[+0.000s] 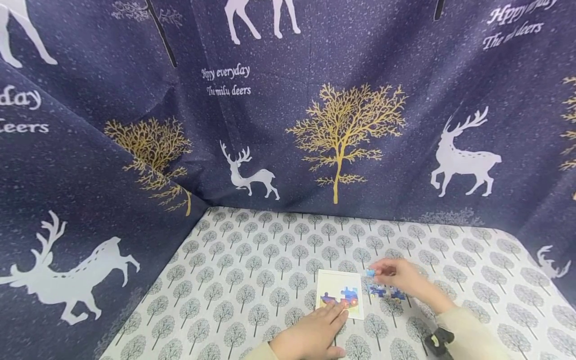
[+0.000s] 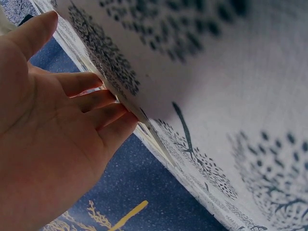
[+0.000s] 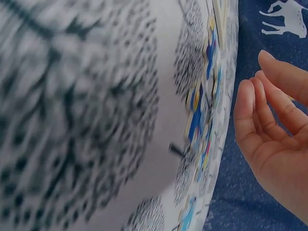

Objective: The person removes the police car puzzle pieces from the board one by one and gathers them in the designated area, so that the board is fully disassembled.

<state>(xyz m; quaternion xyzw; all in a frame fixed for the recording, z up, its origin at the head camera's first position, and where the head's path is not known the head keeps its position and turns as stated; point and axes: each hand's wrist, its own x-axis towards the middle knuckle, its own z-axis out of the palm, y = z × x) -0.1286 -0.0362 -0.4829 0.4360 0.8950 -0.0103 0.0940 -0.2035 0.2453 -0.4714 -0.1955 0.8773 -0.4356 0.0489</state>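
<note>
A white-bordered jigsaw puzzle tray [image 1: 327, 280] lies on the table, its lower part filled with joined coloured pieces [image 1: 351, 296]. My left hand [image 1: 312, 330] rests on its lower left, fingers extended; in the left wrist view the fingertips [image 2: 126, 120] lie along the tray's edge. At the tray's upper right, my right hand [image 1: 400, 277] pinches a light blue puzzle piece [image 1: 370, 273] between thumb and fingers, raised over the table. That piece is hidden in the right wrist view, where the fingers [image 3: 245, 98] are bent towards the thumb.
Several loose puzzle pieces [image 1: 386, 292] lie right of the tray, beneath the right hand; they appear edge-on in the right wrist view. A tree-print cloth [image 1: 234, 280] covers the table. Behind and to the left hangs a dark blue curtain [image 1: 288, 125] with deer and trees.
</note>
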